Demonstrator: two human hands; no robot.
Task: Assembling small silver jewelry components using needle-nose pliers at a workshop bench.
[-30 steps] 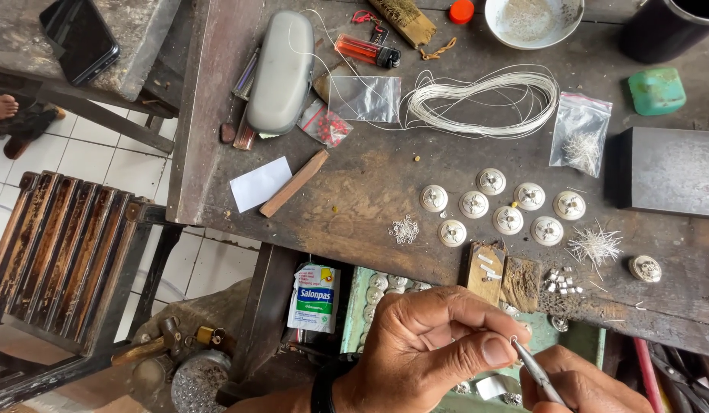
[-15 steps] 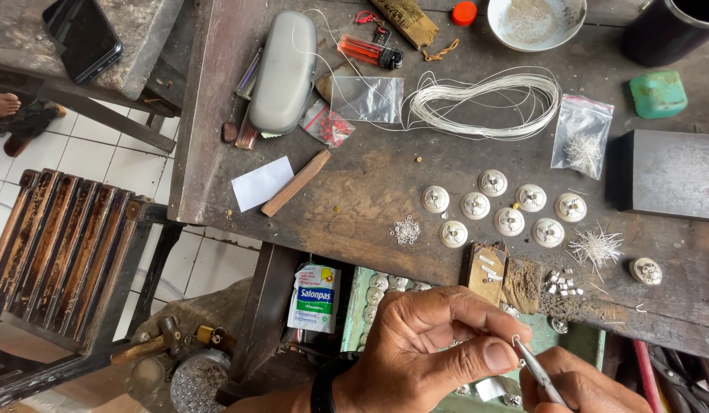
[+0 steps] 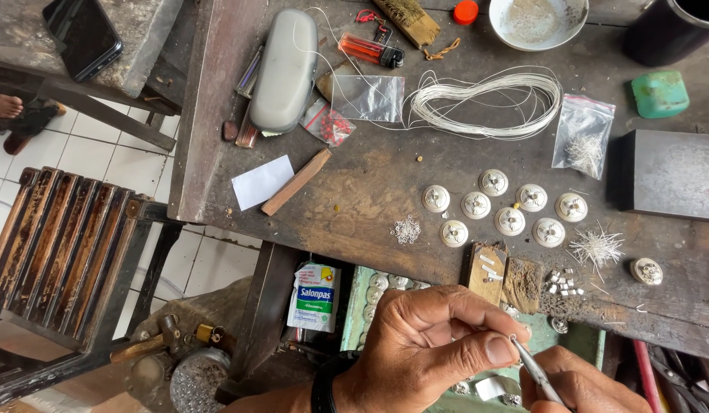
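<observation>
My left hand (image 3: 423, 352), with a dark band on the wrist, is low in the head view, below the bench edge. Its thumb and forefinger pinch a tiny silver piece (image 3: 513, 338), mostly hidden by the fingertips. My right hand (image 3: 591, 386) sits at the bottom right and grips thin metal tweezers (image 3: 534, 371), whose tip meets the pinched piece at my left thumb. On the worn wooden bench (image 3: 369, 199) above lie several round silver buttons (image 3: 509, 220), a small heap of tiny rings (image 3: 406, 229) and a cluster of short wire bits (image 3: 595, 246).
A coil of silver wire (image 3: 484, 99), a grey case (image 3: 284, 69), an orange lighter (image 3: 369, 50), small plastic bags (image 3: 584, 134), a white bowl (image 3: 538, 21), a dark metal block (image 3: 668, 172), a wooden stick (image 3: 296, 182). A slatted wooden chair (image 3: 64, 252) stands left; a green-white packet (image 3: 312, 294) hangs under the bench.
Both hands stay in the same pinch with the tweezers. Only the view has shifted a little.
</observation>
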